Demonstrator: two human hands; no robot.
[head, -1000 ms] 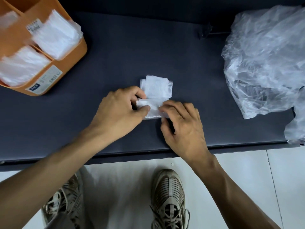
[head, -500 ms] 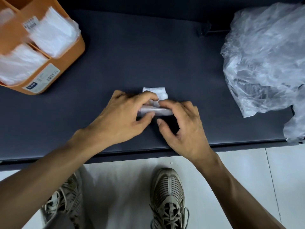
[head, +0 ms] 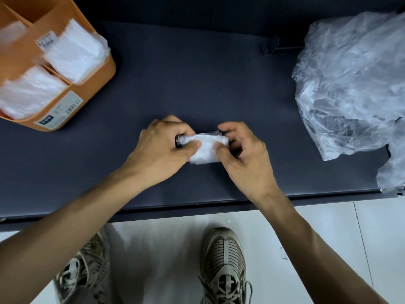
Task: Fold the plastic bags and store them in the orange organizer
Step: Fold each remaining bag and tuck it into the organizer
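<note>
Nearest me, close to the counter's (head: 219, 84) front edge and about midway along it, I have the folded bag (head: 205, 148) pinched at both ends: my left hand (head: 163, 150) curls its grip round the left end, thumb on top, and my right hand (head: 243, 154) does the same at the right end. Both grips are tight on the plastic, not open. I judge this to be the last fold of this bag, a small packet being squared up. Next it needs carrying left to the orange organizer (head: 92, 84) without springing open. That organizer sits at the far left corner, its compartments already holding folded white bags (head: 72, 53). At the right edge lies a heap of loose bags (head: 350, 84), still unfolded.
</note>
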